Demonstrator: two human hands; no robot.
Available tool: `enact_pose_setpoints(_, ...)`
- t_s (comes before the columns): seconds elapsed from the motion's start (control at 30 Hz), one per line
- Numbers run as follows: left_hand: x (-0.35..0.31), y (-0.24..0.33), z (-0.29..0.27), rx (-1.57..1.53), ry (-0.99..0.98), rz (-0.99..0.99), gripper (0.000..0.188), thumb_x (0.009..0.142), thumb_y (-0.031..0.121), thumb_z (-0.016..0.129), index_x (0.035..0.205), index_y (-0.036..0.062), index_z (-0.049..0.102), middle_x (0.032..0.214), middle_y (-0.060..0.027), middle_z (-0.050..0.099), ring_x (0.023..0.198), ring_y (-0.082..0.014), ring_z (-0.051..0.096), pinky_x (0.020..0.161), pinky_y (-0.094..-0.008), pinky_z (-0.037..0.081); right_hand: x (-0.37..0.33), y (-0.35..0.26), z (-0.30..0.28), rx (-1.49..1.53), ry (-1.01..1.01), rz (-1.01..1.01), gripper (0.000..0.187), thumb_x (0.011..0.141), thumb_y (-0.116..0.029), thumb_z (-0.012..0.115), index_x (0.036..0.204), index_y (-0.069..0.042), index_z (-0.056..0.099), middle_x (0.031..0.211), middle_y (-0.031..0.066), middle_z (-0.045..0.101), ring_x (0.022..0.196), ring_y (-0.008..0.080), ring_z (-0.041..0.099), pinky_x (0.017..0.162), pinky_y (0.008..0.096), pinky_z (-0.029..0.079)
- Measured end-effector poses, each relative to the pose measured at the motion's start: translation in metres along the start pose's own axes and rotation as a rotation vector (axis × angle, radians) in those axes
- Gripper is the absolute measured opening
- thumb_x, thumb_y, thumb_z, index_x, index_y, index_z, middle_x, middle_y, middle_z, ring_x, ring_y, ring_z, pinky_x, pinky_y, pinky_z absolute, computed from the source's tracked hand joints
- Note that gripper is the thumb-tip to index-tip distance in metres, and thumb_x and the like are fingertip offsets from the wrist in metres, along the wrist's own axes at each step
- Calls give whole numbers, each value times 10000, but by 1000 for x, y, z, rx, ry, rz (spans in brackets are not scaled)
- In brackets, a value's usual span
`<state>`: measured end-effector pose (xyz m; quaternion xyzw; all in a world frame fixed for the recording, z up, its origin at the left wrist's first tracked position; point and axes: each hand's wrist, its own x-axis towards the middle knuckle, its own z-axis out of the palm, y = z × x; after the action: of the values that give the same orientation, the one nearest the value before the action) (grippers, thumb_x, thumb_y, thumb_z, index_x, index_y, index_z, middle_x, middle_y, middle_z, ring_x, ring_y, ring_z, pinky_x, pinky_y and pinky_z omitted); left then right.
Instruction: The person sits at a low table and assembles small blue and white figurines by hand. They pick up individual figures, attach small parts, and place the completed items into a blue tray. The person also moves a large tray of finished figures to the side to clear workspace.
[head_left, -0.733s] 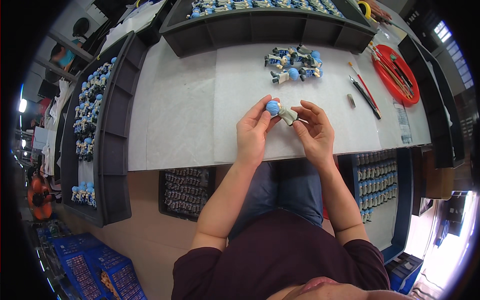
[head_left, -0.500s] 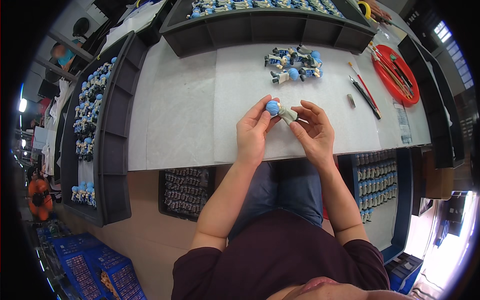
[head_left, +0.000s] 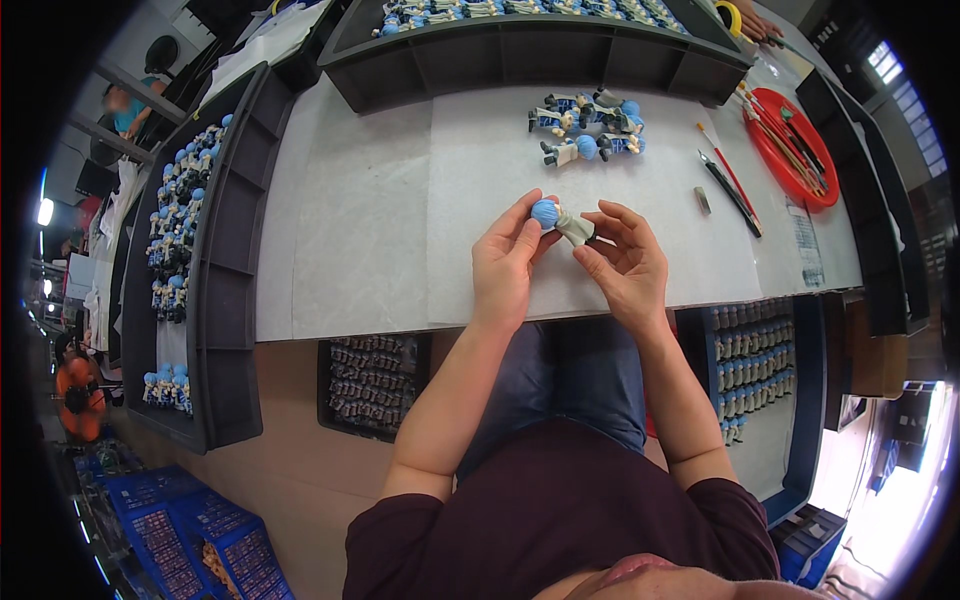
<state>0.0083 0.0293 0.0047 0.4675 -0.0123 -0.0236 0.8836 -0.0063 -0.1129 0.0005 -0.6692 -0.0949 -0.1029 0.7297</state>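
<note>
A: Where did you have the figure [head_left: 573,228]?

B: You had it between your two hands, raised over the near part of the tabletop [head_left: 350,220]. It tilted, with its blue head toward your left and its pale coat and dark feet toward your right.

A: What did your left hand [head_left: 505,270] do?

B: It pinched the head between thumb and fingers.

A: And your right hand [head_left: 634,270]?

B: Its thumb and fingers were parted around the foot end, the fingers curved. You could not tell from this view whether a fingertip touched the feet.

A: What lay past your hands?

B: To your right you had a small grey block [head_left: 702,201], then a black tool [head_left: 735,198] and a red brush [head_left: 724,163] side by side. Straight ahead, other figures [head_left: 586,148] lay in a close cluster.

A: Farther off?

B: A red tray [head_left: 822,200] held brushes to your right. A grey crate [head_left: 230,250] of figures stood to your left, and a dark crate [head_left: 540,60], also filled with them, stood across from you. Beyond its right corner you had a co-worker's hand [head_left: 762,27] in view.
</note>
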Motion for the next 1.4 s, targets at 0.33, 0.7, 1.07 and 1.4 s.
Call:
enact_pose_setpoints(0.33, 0, -1, 0, 26, -13, 7, 313, 918, 85, 496, 1213, -23, 502, 1173, -141, 562, 1062, -187, 553, 912, -324, 471, -1, 1, -1, -45, 18, -72, 508, 741, 75, 661, 1202, 11, 457, 1092, 121, 554, 1013, 186, 552, 904, 325, 456)
enact_pose_setpoints(0.7, 0, -2, -2, 63, -27, 43, 368, 872, -7, 528, 1237, 4, 482, 1149, -113, 571, 1041, -170, 560, 898, -318, 479, 0, 0, -1, -183, 72, -155, 562, 726, 67, 665, 1232, 5, 426, 1154, 139, 524, 1096, 211, 523, 937, 334, 436)
enact_pose_setpoints(1.07, 1, -2, -1, 32, -28, 23, 378, 874, -49, 486, 1249, -9, 456, 1192, -133, 548, 1076, -188, 548, 924, -329, 464, 2, -4, 1, -13, 36, 21, 534, 797, 34, 629, 1265, 14, 372, 1186, 183, 500, 1075, 210, 531, 870, 296, 489)
enact_pose_setpoints(1.4, -1, -1, 0, 122, -24, 31, 318, 881, 9, 528, 1200, 5, 522, 1125, -105, 580, 996, -155, 564, 851, -289, 489, 2, 2, 0, 42, 62, 26, 459, 849, -36, 602, 1249, 21, 385, 1122, 172, 535, 968, 166, 560, 786, 268, 515)
